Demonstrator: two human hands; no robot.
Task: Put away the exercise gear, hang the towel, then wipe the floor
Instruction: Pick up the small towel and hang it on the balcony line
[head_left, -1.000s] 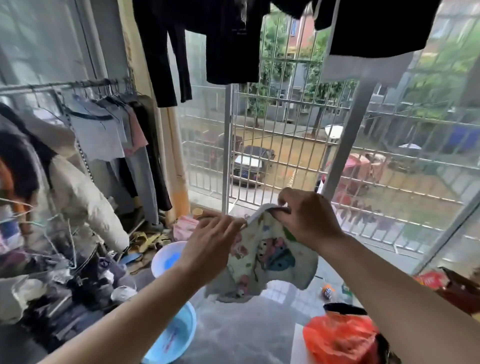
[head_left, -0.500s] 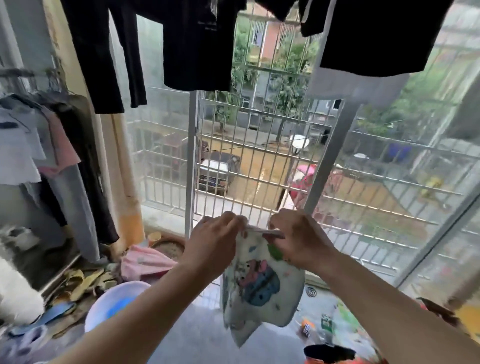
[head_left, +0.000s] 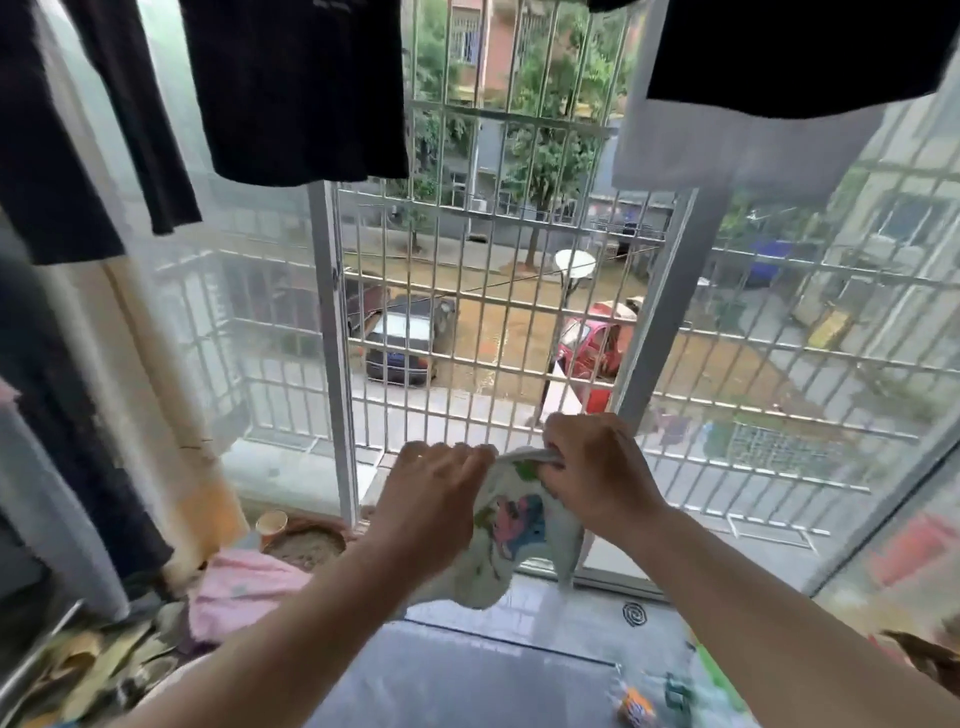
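Both hands are raised in front of a barred window (head_left: 498, 322), holding a small printed towel (head_left: 511, 540) between them. The left hand (head_left: 431, 493) grips the towel's upper left edge, fingers curled and closed on the fabric. The right hand (head_left: 592, 467) pinches the upper right edge, fingers bunched tight over a fold of cloth at the top. The towel hangs down from the two grips, clear of the floor, its cartoon print in pink and blue facing the camera; its lower corners droop unevenly. The towel touches no rail or hanger.

Overhead, dark garments (head_left: 296, 88) hang from above, with another black item (head_left: 789, 52) at upper right. Below left, a pink cloth (head_left: 244, 587) lies on the floor beside a round, shallow dish (head_left: 306, 543) and a small cup (head_left: 271, 522). The grey floor (head_left: 467, 675) lies below the forearms. An orange-and-white item (head_left: 636, 706) at lower right is blurred; it appears to be a small packet or can.
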